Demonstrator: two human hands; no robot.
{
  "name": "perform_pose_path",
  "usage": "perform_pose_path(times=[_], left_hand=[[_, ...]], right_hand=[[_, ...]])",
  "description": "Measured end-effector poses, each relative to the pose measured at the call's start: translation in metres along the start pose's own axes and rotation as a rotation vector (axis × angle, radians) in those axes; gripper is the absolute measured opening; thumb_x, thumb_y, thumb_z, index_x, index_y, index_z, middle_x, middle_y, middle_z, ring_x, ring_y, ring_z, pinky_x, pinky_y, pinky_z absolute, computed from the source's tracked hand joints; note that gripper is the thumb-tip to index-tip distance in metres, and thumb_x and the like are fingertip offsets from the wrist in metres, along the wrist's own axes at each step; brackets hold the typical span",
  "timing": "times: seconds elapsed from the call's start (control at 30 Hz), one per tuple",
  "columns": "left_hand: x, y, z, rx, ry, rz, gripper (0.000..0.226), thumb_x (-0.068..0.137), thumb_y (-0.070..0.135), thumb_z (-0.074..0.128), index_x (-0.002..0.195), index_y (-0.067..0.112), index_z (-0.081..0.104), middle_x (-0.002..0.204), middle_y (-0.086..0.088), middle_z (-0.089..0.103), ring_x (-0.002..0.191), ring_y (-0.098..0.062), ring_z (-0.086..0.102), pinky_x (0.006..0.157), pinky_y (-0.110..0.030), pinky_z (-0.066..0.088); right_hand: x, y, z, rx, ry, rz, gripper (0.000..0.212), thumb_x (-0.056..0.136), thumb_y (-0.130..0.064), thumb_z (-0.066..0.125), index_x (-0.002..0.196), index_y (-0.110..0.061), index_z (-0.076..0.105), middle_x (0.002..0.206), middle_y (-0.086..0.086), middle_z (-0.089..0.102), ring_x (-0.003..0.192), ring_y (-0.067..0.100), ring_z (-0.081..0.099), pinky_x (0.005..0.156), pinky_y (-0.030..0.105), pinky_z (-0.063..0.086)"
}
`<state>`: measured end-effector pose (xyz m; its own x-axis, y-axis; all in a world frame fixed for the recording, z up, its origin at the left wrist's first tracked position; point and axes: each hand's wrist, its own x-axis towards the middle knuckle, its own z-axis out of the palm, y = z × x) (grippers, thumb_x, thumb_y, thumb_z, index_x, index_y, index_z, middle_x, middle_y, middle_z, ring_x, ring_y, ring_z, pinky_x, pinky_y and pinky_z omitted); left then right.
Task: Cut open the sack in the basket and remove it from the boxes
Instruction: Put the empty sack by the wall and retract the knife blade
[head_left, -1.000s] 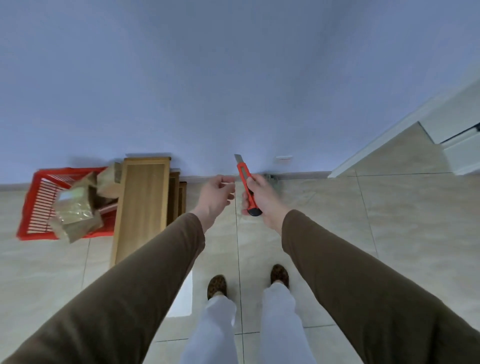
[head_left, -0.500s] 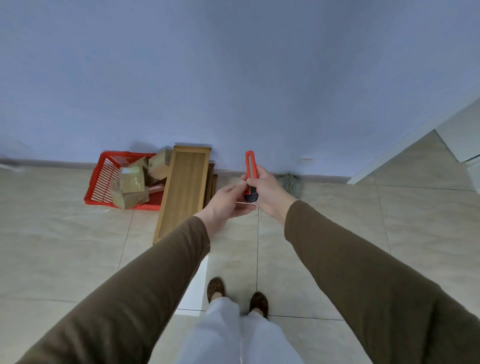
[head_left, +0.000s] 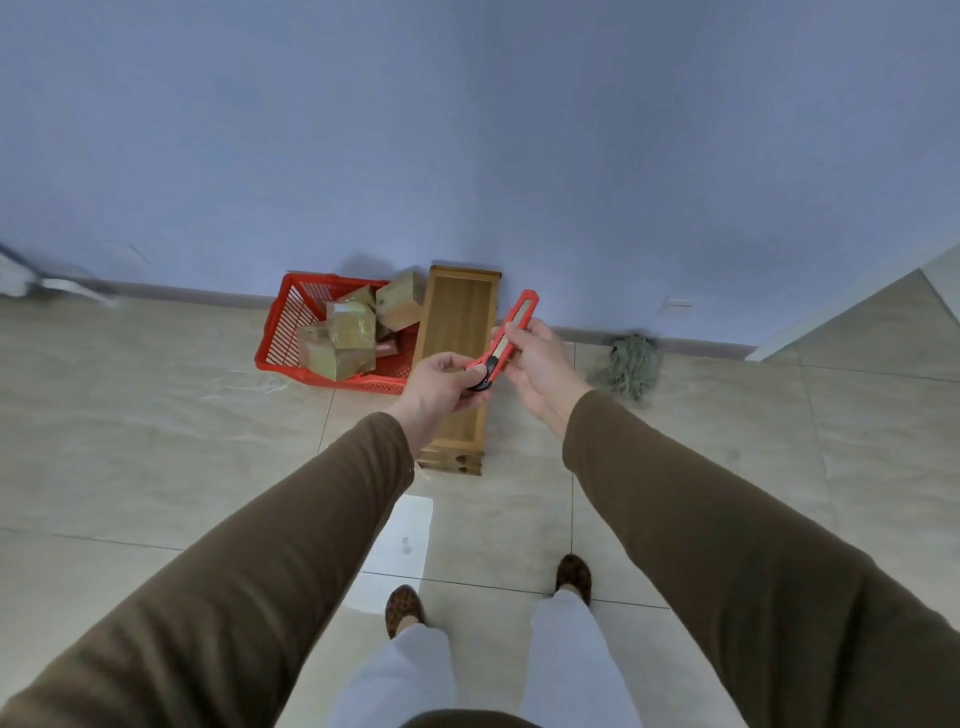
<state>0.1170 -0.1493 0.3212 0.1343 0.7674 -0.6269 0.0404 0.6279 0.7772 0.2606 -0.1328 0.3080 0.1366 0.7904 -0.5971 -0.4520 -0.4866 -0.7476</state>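
A red plastic basket (head_left: 283, 325) stands on the floor against the wall. Several brown cardboard boxes (head_left: 350, 325) are piled in it; I cannot make out a sack around them. I hold a red utility knife (head_left: 506, 338) in front of me, to the right of the basket and well above the floor. My right hand (head_left: 540, 364) grips its upper half, and my left hand (head_left: 441, 384) pinches its black lower end. No blade shows at the tip.
A long wooden tray (head_left: 457, 322) lies on the floor right of the basket, reaching toward my feet. A grey-green mop head (head_left: 631, 364) rests by the wall at the right. A white door frame (head_left: 857, 306) is at far right.
The view has swung left, so the basket now sits nearer the middle. The knife's blade, out a second ago, no longer shows. My left hand has closed on the knife's black end.
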Motion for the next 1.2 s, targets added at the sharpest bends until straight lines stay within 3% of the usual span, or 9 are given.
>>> perform_pose_path(times=[0.13,0.23,0.4,0.57,0.7,0.87,1.2], left_hand=[[-0.004,-0.003,-0.051,0.063,0.019,0.013,0.013,0.097,0.006,0.069,0.108,0.002,0.064,0.094,-0.017,0.070,0.067,-0.016,0.067,0.061,-0.019,0.060],[0.004,-0.005,-0.074,0.102,0.015,0.002,0.014,0.096,0.008,0.071,0.108,0.002,0.067,0.087,-0.011,0.072,0.059,-0.009,0.068,0.062,-0.020,0.060],[0.027,-0.003,-0.086,0.122,0.024,-0.006,0.015,0.094,0.010,0.074,0.107,0.004,0.068,0.080,-0.007,0.074,0.051,-0.003,0.068,0.060,-0.019,0.060],[0.046,-0.003,-0.104,0.138,0.028,-0.006,0.007,0.095,0.009,0.072,0.096,0.011,0.065,0.080,-0.008,0.075,0.056,-0.008,0.068,0.069,-0.025,0.062],[0.063,-0.007,-0.128,0.131,0.029,-0.027,0.007,0.096,0.004,0.069,0.096,0.011,0.067,0.083,-0.010,0.075,0.056,-0.008,0.068,0.066,-0.023,0.063],[0.088,-0.007,-0.168,0.142,0.002,-0.058,0.010,0.096,-0.001,0.068,0.098,0.009,0.070,0.093,-0.014,0.075,0.066,-0.013,0.070,0.063,-0.019,0.058],[0.143,-0.016,-0.228,0.156,-0.073,-0.093,0.019,0.092,-0.010,0.067,0.096,0.007,0.062,0.096,-0.016,0.072,0.076,-0.020,0.071,0.065,-0.021,0.060]], right_hand=[[-0.012,0.025,0.029,0.023,0.117,0.003,0.024,0.111,-0.016,0.052,0.133,-0.007,0.058,0.130,0.014,0.065,0.125,0.029,0.065,0.109,0.050,0.054],[-0.016,0.036,0.040,0.044,0.189,0.012,0.028,0.109,-0.013,0.054,0.136,-0.006,0.056,0.134,0.019,0.065,0.123,0.031,0.067,0.106,0.047,0.057],[-0.007,0.041,0.043,0.071,0.274,0.011,0.026,0.107,-0.004,0.056,0.132,-0.009,0.051,0.130,0.020,0.066,0.114,0.031,0.072,0.093,0.040,0.061],[0.009,0.049,0.051,-0.001,0.341,0.022,0.024,0.107,-0.010,0.058,0.128,-0.019,0.050,0.119,0.015,0.072,0.094,0.022,0.076,0.076,0.031,0.063],[0.018,0.062,0.069,0.002,0.377,0.059,0.022,0.108,-0.015,0.057,0.130,-0.016,0.054,0.117,0.015,0.073,0.101,0.026,0.076,0.080,0.033,0.064],[0.034,0.082,0.104,0.043,0.430,0.092,0.014,0.108,-0.016,0.057,0.122,-0.018,0.056,0.111,0.012,0.074,0.091,0.019,0.076,0.069,0.028,0.061],[0.072,0.137,0.151,0.242,0.516,0.148,0.028,0.106,-0.014,0.060,0.134,-0.007,0.059,0.103,0.011,0.076,0.092,0.020,0.077,0.071,0.029,0.061]])
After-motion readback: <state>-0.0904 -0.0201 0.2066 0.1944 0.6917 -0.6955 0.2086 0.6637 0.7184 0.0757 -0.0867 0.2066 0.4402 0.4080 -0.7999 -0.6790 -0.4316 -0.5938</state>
